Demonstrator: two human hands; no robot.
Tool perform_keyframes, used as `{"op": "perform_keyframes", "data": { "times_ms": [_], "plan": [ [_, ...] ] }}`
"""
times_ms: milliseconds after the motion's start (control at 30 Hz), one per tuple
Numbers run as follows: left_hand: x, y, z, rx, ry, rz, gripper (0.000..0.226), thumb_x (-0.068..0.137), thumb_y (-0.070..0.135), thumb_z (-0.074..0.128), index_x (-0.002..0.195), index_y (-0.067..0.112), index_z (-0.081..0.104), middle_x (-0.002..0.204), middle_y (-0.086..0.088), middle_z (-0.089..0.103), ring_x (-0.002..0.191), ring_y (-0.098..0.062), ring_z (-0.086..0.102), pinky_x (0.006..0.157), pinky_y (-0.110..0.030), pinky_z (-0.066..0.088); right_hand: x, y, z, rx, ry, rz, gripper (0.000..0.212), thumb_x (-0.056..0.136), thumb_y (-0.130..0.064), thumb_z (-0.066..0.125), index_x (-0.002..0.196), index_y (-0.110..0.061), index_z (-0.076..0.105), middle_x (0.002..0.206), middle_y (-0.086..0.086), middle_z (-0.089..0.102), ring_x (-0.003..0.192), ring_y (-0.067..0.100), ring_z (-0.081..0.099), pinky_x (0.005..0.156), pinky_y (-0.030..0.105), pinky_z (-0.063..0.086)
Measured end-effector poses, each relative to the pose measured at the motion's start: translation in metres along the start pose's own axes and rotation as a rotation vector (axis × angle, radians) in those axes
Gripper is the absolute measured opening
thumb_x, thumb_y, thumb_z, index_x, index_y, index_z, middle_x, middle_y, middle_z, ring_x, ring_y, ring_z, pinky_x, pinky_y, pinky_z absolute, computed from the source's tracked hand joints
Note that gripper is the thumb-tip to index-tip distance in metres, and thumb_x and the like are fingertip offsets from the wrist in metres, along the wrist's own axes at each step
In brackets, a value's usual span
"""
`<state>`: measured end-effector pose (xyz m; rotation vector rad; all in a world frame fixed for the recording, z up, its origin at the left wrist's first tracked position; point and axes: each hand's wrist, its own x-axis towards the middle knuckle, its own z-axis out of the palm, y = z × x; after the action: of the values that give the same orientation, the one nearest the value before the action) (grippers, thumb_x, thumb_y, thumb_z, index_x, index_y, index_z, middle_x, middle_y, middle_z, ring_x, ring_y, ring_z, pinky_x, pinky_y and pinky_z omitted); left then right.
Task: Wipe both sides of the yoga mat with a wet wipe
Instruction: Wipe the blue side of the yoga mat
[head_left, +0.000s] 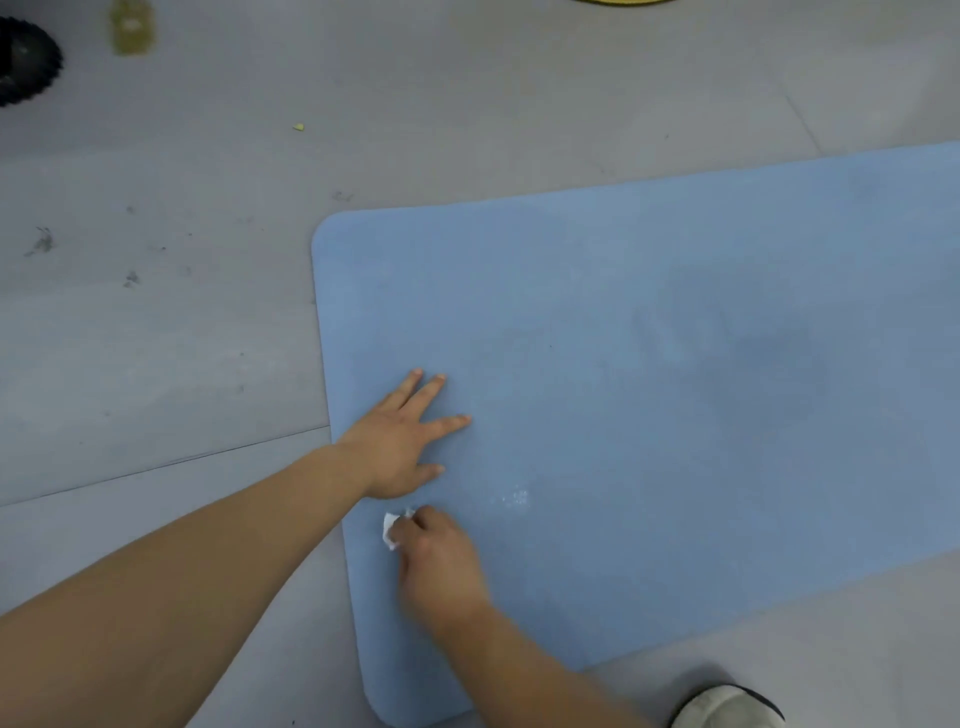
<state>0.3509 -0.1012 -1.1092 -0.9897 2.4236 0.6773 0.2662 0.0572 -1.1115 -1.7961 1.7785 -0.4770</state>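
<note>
A light blue yoga mat (649, 364) lies flat on the grey floor and runs off the right edge of the view. My left hand (402, 441) rests flat on the mat near its left end, fingers spread and straight. Just below it, my right hand (439, 561) grips a small crumpled white wet wipe (390, 530) and holds it against the mat. Most of the wipe is hidden under the fingers. A whitish smear (511, 498) shows on the mat right of the wipe.
A grey and black shoe (727, 706) stands at the bottom right beside the mat. A black toothed object (26, 60) and a blurred yellow-green bottle (132, 28) are at the top left. A small yellow scrap (298, 126) lies on the floor.
</note>
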Motion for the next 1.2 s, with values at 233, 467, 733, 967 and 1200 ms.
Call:
{"op": "perform_keyframes", "data": {
  "times_ms": [233, 467, 733, 967, 1200],
  "plan": [
    [-0.001, 0.004, 0.002, 0.068, 0.062, 0.011, 0.072, 0.098, 0.051, 0.054, 0.158, 0.044, 0.015, 0.169, 0.002, -0.013, 0.155, -0.024, -0.014, 0.126, -0.04, 0.008, 0.014, 0.141, -0.113, -0.2, 0.357, 0.51, 0.02, 0.087, -0.013, 0.05, 0.09, -0.009, 0.069, 0.083, 0.013, 0.061, 0.071, 0.036, 0.06, 0.059, 0.032, 0.043],
    [-0.003, 0.011, -0.004, 0.066, 0.09, 0.029, 0.068, 0.096, 0.045, 0.061, 0.156, 0.036, 0.03, 0.163, 0.001, 0.014, 0.149, -0.021, 0.008, 0.117, -0.036, 0.022, -0.022, -0.004, 0.016, -0.019, 0.112, 0.172, 0.02, 0.071, -0.005, 0.063, 0.088, -0.017, 0.065, 0.073, 0.002, 0.055, 0.062, 0.023, 0.055, 0.052, 0.029, 0.04],
    [-0.027, 0.014, 0.031, 0.054, 0.111, 0.046, 0.063, 0.102, 0.056, 0.041, 0.159, 0.042, 0.018, 0.169, -0.001, -0.005, 0.155, -0.024, -0.007, 0.125, -0.046, 0.009, -0.021, 0.086, -0.051, -0.16, 0.211, 0.205, 0.019, 0.084, -0.016, 0.049, 0.085, -0.012, 0.068, 0.073, 0.01, 0.057, 0.064, 0.034, 0.057, 0.054, 0.037, 0.047],
    [-0.031, 0.033, 0.029, 0.098, 0.038, -0.06, 0.072, 0.101, 0.059, 0.041, 0.16, 0.04, 0.004, 0.168, 0.001, -0.019, 0.154, -0.026, -0.019, 0.126, -0.047, 0.005, -0.037, 0.052, -0.032, -0.131, 0.275, 0.295, 0.012, 0.074, -0.006, 0.058, 0.082, -0.01, 0.066, 0.068, 0.01, 0.056, 0.059, 0.033, 0.055, 0.05, 0.036, 0.041],
    [-0.043, 0.048, 0.043, 0.048, 0.086, 0.015, 0.053, 0.105, 0.03, 0.043, 0.154, 0.046, 0.03, 0.169, 0.003, 0.003, 0.156, -0.026, -0.003, 0.121, -0.044, 0.016, -0.062, 0.025, 0.0, -0.115, 0.04, -0.051, 0.01, 0.073, -0.009, 0.058, 0.08, -0.014, 0.062, 0.069, 0.006, 0.052, 0.059, 0.029, 0.053, 0.05, 0.032, 0.037]
  ]
}}
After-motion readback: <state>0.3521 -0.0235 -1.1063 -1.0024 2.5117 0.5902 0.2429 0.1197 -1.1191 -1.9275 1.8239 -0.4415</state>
